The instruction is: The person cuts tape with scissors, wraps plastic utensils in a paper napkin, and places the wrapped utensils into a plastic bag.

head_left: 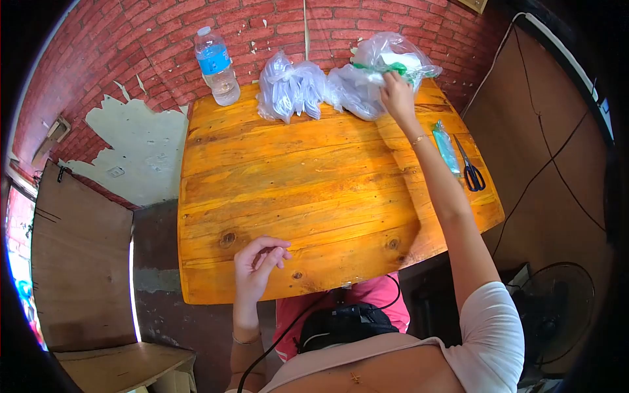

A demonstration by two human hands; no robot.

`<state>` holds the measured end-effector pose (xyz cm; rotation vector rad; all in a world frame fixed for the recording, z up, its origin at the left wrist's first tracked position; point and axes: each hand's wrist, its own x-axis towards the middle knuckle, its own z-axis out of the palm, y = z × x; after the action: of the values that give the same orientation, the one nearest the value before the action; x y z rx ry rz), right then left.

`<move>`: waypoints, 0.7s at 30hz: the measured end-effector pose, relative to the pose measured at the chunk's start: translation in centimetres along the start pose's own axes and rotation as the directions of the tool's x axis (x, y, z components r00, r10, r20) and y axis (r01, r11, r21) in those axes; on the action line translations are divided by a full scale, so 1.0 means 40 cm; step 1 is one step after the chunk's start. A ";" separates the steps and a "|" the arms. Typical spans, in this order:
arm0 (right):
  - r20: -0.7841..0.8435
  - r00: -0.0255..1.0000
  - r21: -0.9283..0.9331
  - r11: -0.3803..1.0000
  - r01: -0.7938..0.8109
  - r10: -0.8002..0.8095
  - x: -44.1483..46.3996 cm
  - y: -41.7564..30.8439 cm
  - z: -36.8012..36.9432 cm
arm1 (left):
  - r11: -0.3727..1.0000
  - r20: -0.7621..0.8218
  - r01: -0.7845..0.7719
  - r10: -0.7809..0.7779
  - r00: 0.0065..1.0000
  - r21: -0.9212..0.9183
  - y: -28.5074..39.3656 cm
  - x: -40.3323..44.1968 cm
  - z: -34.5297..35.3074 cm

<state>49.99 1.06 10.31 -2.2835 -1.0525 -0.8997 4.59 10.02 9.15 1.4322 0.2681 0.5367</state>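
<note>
My right hand (398, 97) reaches to the far right of the wooden table (295, 190). Its fingers are closed at a clear plastic bag (422, 64) with green and white material inside; the fingertips are partly hidden against it. Just left of that hand lies a bunched, whitish plastic bag (357, 92). My left hand (259, 262) hovers at the near edge of the table, fingers loosely bent, thumb apart, with nothing in it. Beside my right forearm are a small teal plastic packet (446, 149) and dark-handled scissors (470, 167).
A water bottle (217, 65) with a blue label stands at the far left corner. More bundled clear plastic bags (291, 88) lie at the back. The red brick-patterned wall (275, 26) closes off the far side. A fan (557, 308) is at the lower right.
</note>
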 end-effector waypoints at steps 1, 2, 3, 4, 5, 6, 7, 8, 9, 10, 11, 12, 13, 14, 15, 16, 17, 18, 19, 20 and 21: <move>-0.068 0.996 0.041 0.998 0.054 -0.051 0.009 -0.011 -0.047 | 1.000 -0.001 0.009 -0.009 1.000 0.007 0.001 0.005 0.000; -0.162 0.983 0.133 0.985 0.114 -0.092 0.013 -0.022 -0.085 | 1.000 0.000 0.018 -0.018 1.000 0.015 0.002 0.012 0.000; -0.091 0.995 0.324 0.946 0.004 0.027 0.013 -0.031 -0.120 | 0.999 0.000 0.027 -0.027 1.000 0.021 0.002 0.020 0.000; 0.001 0.991 0.493 0.862 -0.115 0.131 0.010 -0.039 -0.154 | 0.998 0.045 0.030 -0.032 0.998 0.050 -0.002 0.029 -0.011; 0.111 0.970 0.634 0.736 -0.235 0.214 0.006 -0.050 -0.185 | 0.998 0.041 0.041 -0.043 0.998 0.046 0.003 0.040 -0.003; 0.368 0.890 0.831 0.335 -0.445 0.270 0.002 -0.067 -0.209 | 0.998 0.035 0.055 -0.056 0.998 0.044 0.021 0.056 0.007; 0.497 0.829 0.799 0.237 -0.552 0.256 -0.007 -0.092 -0.246 | 0.997 0.027 0.069 -0.070 0.997 0.043 0.036 0.074 0.016; 0.616 0.754 0.746 0.140 -0.651 0.227 -0.021 -0.122 -0.290 | 0.997 0.064 0.080 -0.080 0.995 0.006 0.044 0.092 0.023; 0.722 0.667 0.672 0.044 -0.740 0.183 -0.039 -0.157 -0.329 | 0.995 0.101 0.094 -0.090 0.991 -0.031 0.052 0.111 0.028; 0.755 0.621 0.641 -0.037 -0.767 0.209 -0.058 -0.207 -0.355 | 0.992 0.107 0.101 -0.092 0.990 -0.082 0.058 0.129 0.042; 0.781 0.606 0.618 -0.041 -0.785 0.154 -0.077 -0.217 -0.355 | 0.986 0.111 0.106 -0.092 0.990 -0.131 0.064 0.147 0.063; 0.804 0.587 0.593 -0.046 -0.804 0.096 -0.094 -0.224 -0.350 | 0.978 0.114 0.112 -0.093 0.989 -0.179 0.067 0.161 0.082; 0.823 0.567 0.569 -0.047 -0.821 0.037 -0.110 -0.243 -0.354 | 0.962 0.149 0.100 -0.064 0.987 -0.253 0.060 0.173 0.097; 0.789 0.613 0.614 -0.017 -0.789 0.042 -0.136 -0.276 -0.367 | 0.941 0.180 0.086 -0.028 0.983 -0.326 0.046 0.186 0.110; 0.756 0.644 0.643 0.051 -0.764 0.121 -0.162 -0.302 -0.356 | 0.915 0.209 0.074 0.012 0.978 -0.397 0.038 0.197 0.124; 0.758 0.648 0.650 -0.010 -0.760 0.074 -0.185 -0.335 -0.357 | 0.908 0.191 0.083 -0.003 0.982 -0.411 0.038 0.201 0.141; 0.757 0.653 0.653 -0.072 -0.754 0.030 -0.204 -0.356 -0.361 | 0.902 0.131 0.074 -0.020 0.991 -0.426 0.031 0.203 0.150; 0.760 0.650 0.648 -0.078 -0.757 0.005 -0.216 -0.362 -0.366 | 0.896 0.072 0.066 -0.038 0.997 -0.440 0.016 0.204 0.155; 0.763 0.647 0.643 -0.086 -0.761 -0.018 -0.226 -0.366 -0.371 | 0.890 0.015 0.058 -0.057 0.998 -0.453 0.002 0.202 0.156; 0.763 0.645 0.640 -0.093 -0.763 -0.041 -0.232 -0.368 -0.374 | 0.891 0.015 0.065 -0.065 0.998 -0.450 -0.007 0.194 0.150; 0.596 0.801 0.793 0.110 -0.599 0.061 -0.229 -0.351 -0.371 | 0.894 -0.008 0.055 -0.065 0.998 -0.445 -0.006 0.184 0.150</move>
<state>28.98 -4.47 15.63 -1.3605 -0.7545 0.5359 13.84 8.52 10.75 0.9682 0.1900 0.5240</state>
